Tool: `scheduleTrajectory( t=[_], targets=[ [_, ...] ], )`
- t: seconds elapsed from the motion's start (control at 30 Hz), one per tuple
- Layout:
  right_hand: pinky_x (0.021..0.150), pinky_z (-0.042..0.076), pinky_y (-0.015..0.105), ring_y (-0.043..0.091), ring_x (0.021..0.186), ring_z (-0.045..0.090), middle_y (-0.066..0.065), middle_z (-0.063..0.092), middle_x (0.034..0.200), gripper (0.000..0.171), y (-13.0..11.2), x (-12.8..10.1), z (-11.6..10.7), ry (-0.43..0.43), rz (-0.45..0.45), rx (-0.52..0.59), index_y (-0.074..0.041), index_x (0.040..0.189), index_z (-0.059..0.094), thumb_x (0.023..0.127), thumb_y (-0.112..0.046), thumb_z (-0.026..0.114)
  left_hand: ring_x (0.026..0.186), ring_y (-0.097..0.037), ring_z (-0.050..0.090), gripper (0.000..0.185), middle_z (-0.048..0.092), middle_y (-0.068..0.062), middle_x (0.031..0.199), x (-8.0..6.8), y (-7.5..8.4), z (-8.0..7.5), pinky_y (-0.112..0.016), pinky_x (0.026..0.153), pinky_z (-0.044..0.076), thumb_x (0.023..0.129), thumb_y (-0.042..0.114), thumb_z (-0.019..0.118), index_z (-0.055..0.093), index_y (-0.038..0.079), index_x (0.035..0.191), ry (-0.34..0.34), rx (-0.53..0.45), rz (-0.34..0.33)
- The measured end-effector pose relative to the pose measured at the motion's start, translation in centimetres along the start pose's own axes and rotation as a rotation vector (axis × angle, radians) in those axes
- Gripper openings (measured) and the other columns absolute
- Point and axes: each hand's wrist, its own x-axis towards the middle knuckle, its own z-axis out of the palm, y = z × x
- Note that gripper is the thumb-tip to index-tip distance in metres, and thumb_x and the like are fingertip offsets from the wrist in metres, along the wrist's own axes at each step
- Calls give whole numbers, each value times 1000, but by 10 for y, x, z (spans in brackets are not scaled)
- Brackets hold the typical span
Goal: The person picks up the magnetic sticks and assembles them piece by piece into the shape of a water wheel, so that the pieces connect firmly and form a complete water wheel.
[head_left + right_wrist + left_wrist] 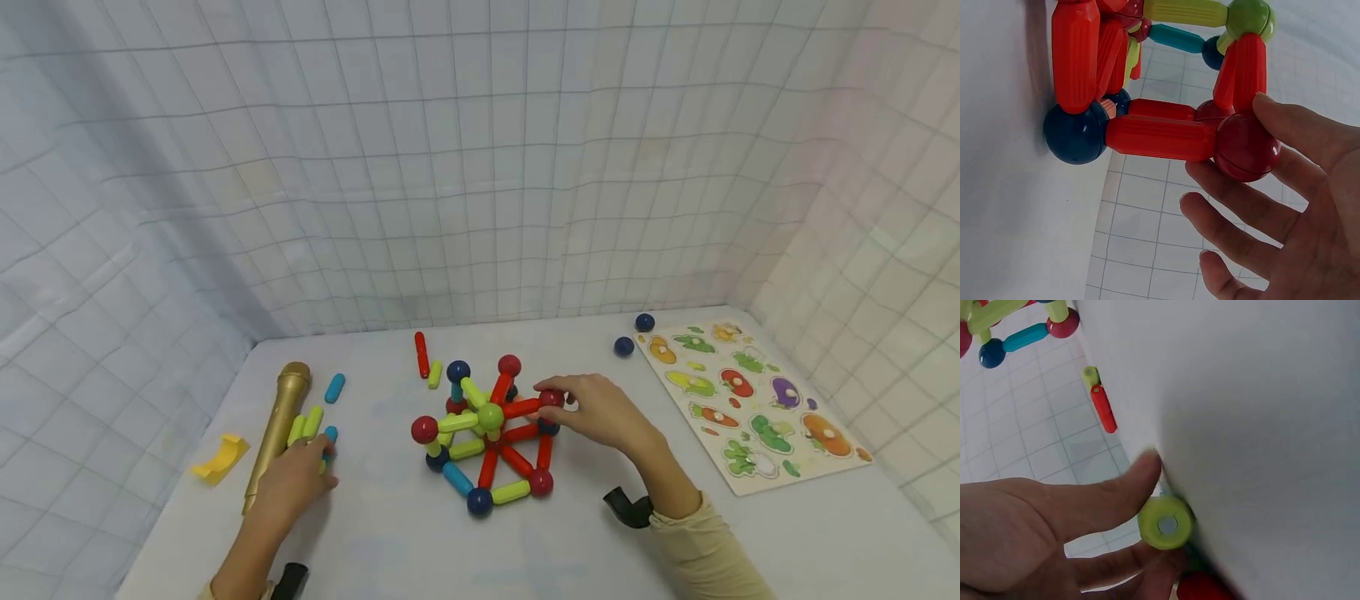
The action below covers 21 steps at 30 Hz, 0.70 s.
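Observation:
A construction of magnetic sticks and balls (491, 442), in red, green and blue, stands mid-table. On its right side my right hand (600, 412) pinches a red ball (1247, 147) between thumb and forefinger; the other fingers are spread apart. That ball sits at the end of a red stick (1160, 137), above a dark blue ball (1075, 132). At the left, my left hand (288, 479) is down among loose sticks. Its thumb and fingers close about a green stick (1166, 524), seen end-on in the left wrist view. Part of that stick is hidden.
A gold microphone (277, 429) and a yellow curved piece (221, 458) lie at the left. One blue stick (335, 388) is behind; a red stick (422, 354) lies farther back. Two dark blue balls (624, 346) sit near a vegetable puzzle board (720, 479) at the right.

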Motion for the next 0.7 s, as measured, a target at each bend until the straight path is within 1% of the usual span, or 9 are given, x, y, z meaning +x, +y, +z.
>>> scheduleTrajectory(
  t=[0.1,0.2,0.3,0.37,0.43,0.53,0.57,0.63,0.7],
  targets=[
    [77,51,30,20,91,64,-9,67,89,37,1,-1,-1,-3,12,-4,-20,123,67,90,-35,68,70,-21,55,25,64,-15,86,2,0,4,-35,56,45,82,5,72,62,4,105,52,-5,47],
    [76,50,28,20,90,63,-9,67,90,37,2,-1,0,-19,19,0,-21,124,66,90,-36,67,69,-21,56,24,68,-16,87,5,3,3,-36,57,46,83,3,65,65,0,107,37,11,65],
    [74,48,26,16,87,61,-9,67,91,37,3,-2,2,-24,15,-5,-21,125,66,91,-37,67,69,-21,57,32,70,-20,94,7,8,1,-35,58,47,83,4,62,65,-4,113,-20,22,71],
    [73,48,26,14,86,60,-9,68,91,37,3,-2,3,-19,9,-5,-21,124,66,91,-37,67,62,-18,53,39,67,-17,82,7,11,-2,-31,53,44,83,3,59,62,-3,122,-68,31,78],
    [74,48,27,14,86,60,-10,68,91,37,3,-2,3,-14,4,-9,-22,124,66,91,-37,67,53,-14,43,46,58,-11,67,5,15,-7,-27,48,39,85,1,56,56,-1,132,-114,13,86],
    [75,48,28,17,88,62,-9,69,92,37,2,-2,3,-11,1,-6,-21,124,66,91,-37,67,47,-11,33,53,44,-4,57,5,22,-18,-24,47,34,89,0,53,47,4,142,-199,5,113],
    [76,49,28,18,88,62,-9,69,92,37,1,-2,2,-9,3,-7,-21,124,66,90,-37,67,47,-12,33,53,48,-5,60,6,25,-23,-24,48,34,90,0,53,46,4,143,-224,13,125],
    [76,49,28,18,88,63,-9,68,91,37,0,-1,2,-4,5,-8,-21,124,66,90,-37,67,56,-19,51,47,62,-13,77,9,31,-31,-32,55,45,92,2,53,49,1,139,-257,69,170],
    [75,48,28,18,87,62,-10,68,90,38,0,0,1,2,5,-7,-21,124,66,90,-38,68,66,-24,57,39,66,-18,89,12,37,-36,-36,62,48,93,3,52,56,-3,131,-273,131,189]
  ],
)
